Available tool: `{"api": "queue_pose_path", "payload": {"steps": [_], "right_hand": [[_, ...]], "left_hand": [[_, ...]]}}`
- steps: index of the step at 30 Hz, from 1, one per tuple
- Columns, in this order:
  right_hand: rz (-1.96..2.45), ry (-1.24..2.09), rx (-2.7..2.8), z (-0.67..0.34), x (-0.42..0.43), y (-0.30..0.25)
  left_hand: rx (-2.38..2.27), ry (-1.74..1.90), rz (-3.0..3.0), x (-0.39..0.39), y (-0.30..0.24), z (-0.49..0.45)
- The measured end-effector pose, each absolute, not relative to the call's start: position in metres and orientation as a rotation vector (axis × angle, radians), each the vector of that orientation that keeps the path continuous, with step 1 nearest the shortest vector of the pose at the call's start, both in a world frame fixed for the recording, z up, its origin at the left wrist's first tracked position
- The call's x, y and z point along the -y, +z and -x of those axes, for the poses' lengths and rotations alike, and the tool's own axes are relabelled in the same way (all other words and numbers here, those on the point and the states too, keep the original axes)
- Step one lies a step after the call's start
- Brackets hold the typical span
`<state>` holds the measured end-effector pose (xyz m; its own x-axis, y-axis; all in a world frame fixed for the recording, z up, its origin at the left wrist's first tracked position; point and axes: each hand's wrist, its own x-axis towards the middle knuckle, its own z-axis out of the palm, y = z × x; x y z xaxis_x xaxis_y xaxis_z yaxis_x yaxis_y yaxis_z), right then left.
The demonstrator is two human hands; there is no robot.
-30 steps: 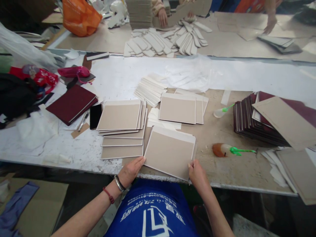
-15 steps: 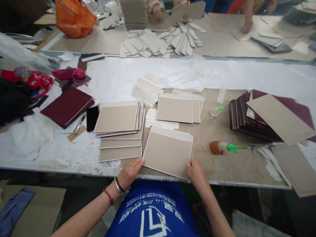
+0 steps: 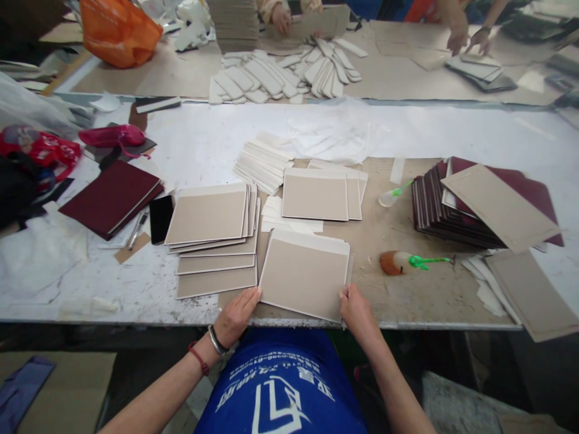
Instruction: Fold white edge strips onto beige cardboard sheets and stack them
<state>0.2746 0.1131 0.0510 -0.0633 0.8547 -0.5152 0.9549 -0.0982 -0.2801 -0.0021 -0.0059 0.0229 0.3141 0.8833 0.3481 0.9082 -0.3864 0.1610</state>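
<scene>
A beige panel with a pale strip along its far edge (image 3: 302,277) lies at the front of the table, slightly turned. My left hand (image 3: 237,312) pinches its near left corner, fingers pressed together. On the near right corner, my right hand (image 3: 357,307) is closed with thumb and fingers at the edge. Left of the panel is a stack of similar beige panels (image 3: 207,214), fanned toward me. Behind it lie a few more beige panels (image 3: 314,194) and some loose white strips (image 3: 289,224). What is under the held panel is mostly hidden.
Glue bottles with green tips (image 3: 394,263) (image 3: 392,196) lie to the right, near a pile of maroon covers (image 3: 452,211). Maroon folders (image 3: 108,196), a phone (image 3: 161,219) and a pen (image 3: 137,230) are at left. Other people's hands (image 3: 468,39) work across the table.
My hands keep the same hold on the panel, which has hardly moved. The whole view has shifted slightly. Across the table, a co-worker's hands have come together over grey pieces.
</scene>
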Motion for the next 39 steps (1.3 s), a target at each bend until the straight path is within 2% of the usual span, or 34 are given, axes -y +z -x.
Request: {"api": "queue_pose_path", "payload": {"steps": [39], "right_hand": [[-2.099,-0.889,-2.063,-0.275,-0.106,0.055]], "left_hand": [[1.718,-0.713,2.459,0.009,0.014,0.002]]}}
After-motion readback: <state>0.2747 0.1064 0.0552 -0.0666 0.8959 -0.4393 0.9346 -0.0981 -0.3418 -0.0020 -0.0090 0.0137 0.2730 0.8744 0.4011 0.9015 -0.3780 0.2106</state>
